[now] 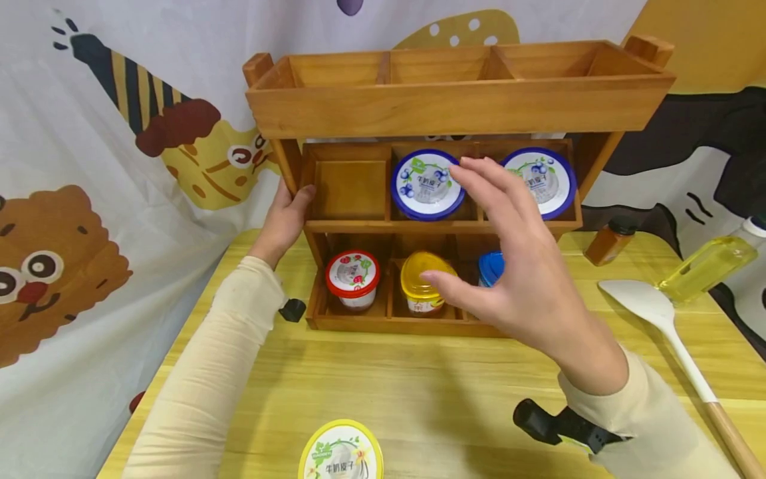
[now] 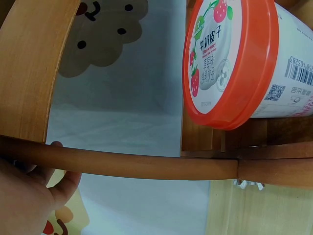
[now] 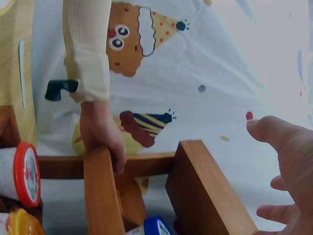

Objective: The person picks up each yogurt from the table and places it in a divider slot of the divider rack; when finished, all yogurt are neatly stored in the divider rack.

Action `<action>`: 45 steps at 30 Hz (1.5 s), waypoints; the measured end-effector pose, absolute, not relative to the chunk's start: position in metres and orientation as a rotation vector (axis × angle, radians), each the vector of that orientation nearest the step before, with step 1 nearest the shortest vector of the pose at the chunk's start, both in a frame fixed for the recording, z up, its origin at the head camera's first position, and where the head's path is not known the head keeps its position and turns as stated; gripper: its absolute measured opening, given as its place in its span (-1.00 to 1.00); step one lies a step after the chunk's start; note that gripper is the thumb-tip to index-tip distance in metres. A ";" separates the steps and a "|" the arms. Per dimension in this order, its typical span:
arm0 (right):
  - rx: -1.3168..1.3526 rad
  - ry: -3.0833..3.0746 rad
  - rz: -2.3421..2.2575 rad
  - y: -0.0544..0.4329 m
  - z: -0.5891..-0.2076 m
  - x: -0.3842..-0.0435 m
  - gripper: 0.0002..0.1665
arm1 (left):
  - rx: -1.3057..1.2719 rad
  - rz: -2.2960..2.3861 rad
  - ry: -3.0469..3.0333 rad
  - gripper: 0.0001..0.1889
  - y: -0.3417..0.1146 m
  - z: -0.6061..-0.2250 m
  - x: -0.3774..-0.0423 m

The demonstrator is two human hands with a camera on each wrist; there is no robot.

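Note:
My left hand (image 1: 282,223) grips the left side post of a three-tier wooden rack (image 1: 455,110), beside the middle tier. In the left wrist view, fingertips show around the wooden post (image 2: 122,164). My right hand (image 1: 526,286) is raised in front of the rack with thumb and fingers spread and nothing between them. Behind it, two blue-lidded tubs, one in the centre (image 1: 427,185) and one at the right (image 1: 547,183), sit in the middle tier. Below stand a red-lidded tub (image 1: 353,276), a yellow-lidded cup (image 1: 419,279) and a partly hidden blue-lidded container (image 1: 491,267).
A yellow-lidded tub (image 1: 342,456) stands at the table's near edge. On the right are a small dark-capped jar (image 1: 609,241), a bottle of yellow liquid (image 1: 709,269) and a white spatula (image 1: 649,309) with a wooden handle. A printed cloth (image 1: 197,40) hangs behind.

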State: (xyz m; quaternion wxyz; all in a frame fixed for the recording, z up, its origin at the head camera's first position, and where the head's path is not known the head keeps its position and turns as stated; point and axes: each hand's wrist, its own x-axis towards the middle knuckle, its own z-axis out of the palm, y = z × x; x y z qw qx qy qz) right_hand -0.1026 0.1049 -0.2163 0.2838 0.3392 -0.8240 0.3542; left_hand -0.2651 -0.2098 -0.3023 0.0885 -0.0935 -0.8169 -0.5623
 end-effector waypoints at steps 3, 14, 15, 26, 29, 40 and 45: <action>0.961 -2.219 0.951 0.101 -0.220 -0.096 0.08 | -0.287 -1.677 -2.426 -0.48 -0.209 -0.302 -0.265; 1.186 -2.411 0.936 0.085 -0.269 -0.085 0.08 | -0.287 -1.688 -2.417 -0.46 -0.209 -0.300 -0.263; 1.204 -2.427 0.935 0.083 -0.274 -0.084 0.08 | -0.286 -1.688 -2.413 -0.46 -0.209 -0.300 -0.263; 1.451 -2.570 0.847 0.055 -0.313 -0.066 0.08 | -0.286 -1.680 -2.415 -0.45 -0.209 -0.300 -0.263; 1.529 -2.572 0.778 0.047 -0.323 -0.060 0.10 | -0.288 -1.679 -2.419 -0.45 -0.209 -0.300 -0.262; 1.760 -2.638 0.662 0.033 -0.361 -0.045 0.13 | -0.273 -1.688 -2.410 -0.46 -0.210 -0.301 -0.263; 1.872 -2.638 0.665 0.032 -0.369 -0.043 0.14 | -0.268 -1.686 -2.416 -0.46 -0.209 -0.301 -0.264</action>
